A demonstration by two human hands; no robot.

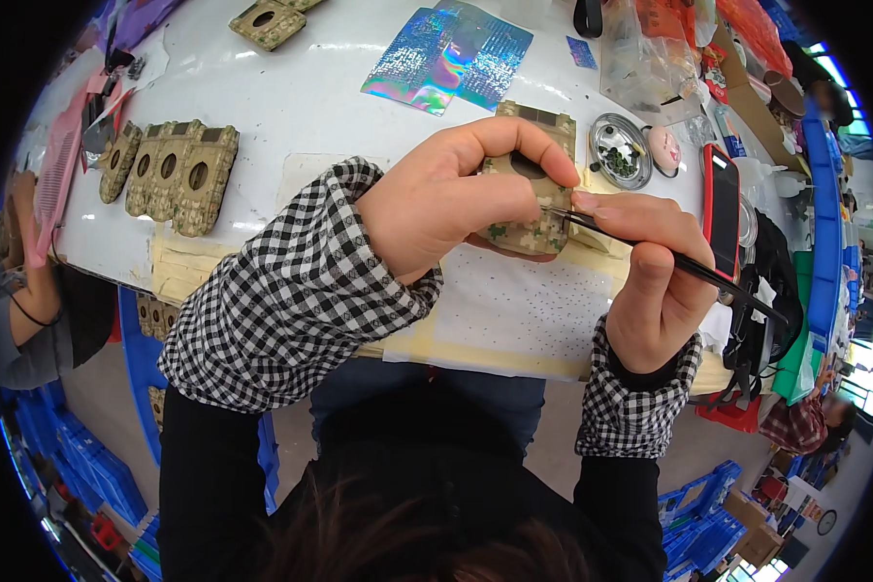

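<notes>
My left hand (pixel 427 204) grips a camouflage-painted toy tank hull (pixel 524 233) with a round dark hole in its top, its thumb and index finger curled over the hull. My right hand (pixel 655 276) pinches a pair of black tweezers (pixel 694 266). The tweezers' tips touch or almost touch the hull's right side, close to my left thumb. Whether they hold a tiny part is too small to tell. Just beyond the right hand stands a round shallow dish (pixel 614 120) with small dark green bits. Under the hands lies a white sheet (pixel 514 315) dotted with small dark specks.
Several similar hulls (pixel 200 179) stand in a row at the left, with more hulls (pixel 267 24) at the far edge. Shiny holographic sheets (pixel 490 58) lie beyond my hands. A red-cased phone (pixel 722 209) is at the right. Another person's arm (pixel 29 310) shows far left.
</notes>
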